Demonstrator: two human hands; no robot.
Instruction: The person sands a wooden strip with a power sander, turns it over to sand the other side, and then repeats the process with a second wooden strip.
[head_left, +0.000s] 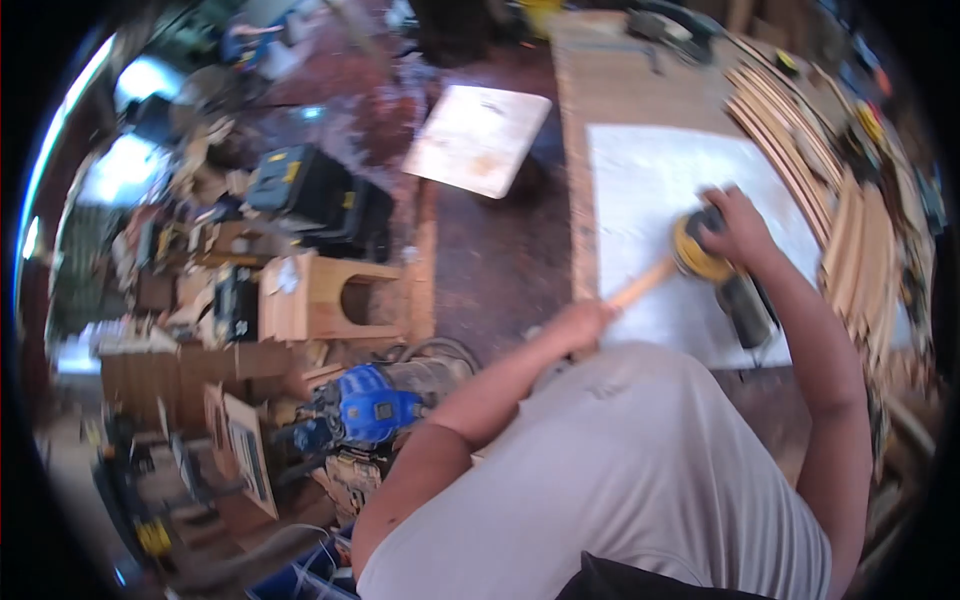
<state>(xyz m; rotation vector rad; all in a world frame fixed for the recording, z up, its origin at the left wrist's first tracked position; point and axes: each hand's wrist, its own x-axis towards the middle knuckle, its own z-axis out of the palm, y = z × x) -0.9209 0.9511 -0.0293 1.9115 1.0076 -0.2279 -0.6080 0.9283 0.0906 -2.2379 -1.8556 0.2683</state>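
Observation:
My right hand (742,230) grips the top of a yellow and black orbital sander (697,252), whose dark dust canister (745,312) points toward my body. The sander rests on the far end of a narrow wooden strip (643,284). The strip's near end is in my left hand (584,326), fingers wrapped round it, close to the bench edge. Under the sander and strip lies a white sheet (660,180) on the workbench (610,65). The sander hides the strip's far tip.
Curved wooden strips (862,260) are piled along the bench's right side. A pale square board (480,140) stands left of the bench. Further left are black toolboxes (300,190), a wooden stool (325,297) and a blue-topped machine (375,402) with a hose.

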